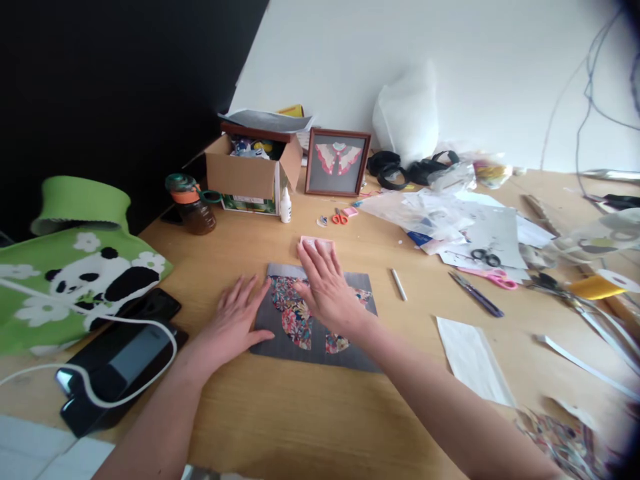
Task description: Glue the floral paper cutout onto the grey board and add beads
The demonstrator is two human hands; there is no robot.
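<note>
A grey sheet (287,355) lies flat on the wooden table, bearing floral cut pieces (296,325) in a garment-like shape. My left hand (240,320) rests at the sheet's left edge, fingers spread, thumb over its lower left part. My right hand (327,290) is over the middle of the sheet with fingers stretched out, covering part of the floral shape. Whether its palm presses down or hovers I cannot tell. Just beyond the right fingertips sits a small pink-edged pad or box (305,241), partly hidden by the fingers.
A white pen (399,285), purple cutter (477,294) and white paper strip (473,360) lie to the right. Behind stand a glue bottle (285,205), cardboard box (243,175) and framed picture (338,162). Left are a drink bottle (193,207), black device (120,373) and green panda item (85,267).
</note>
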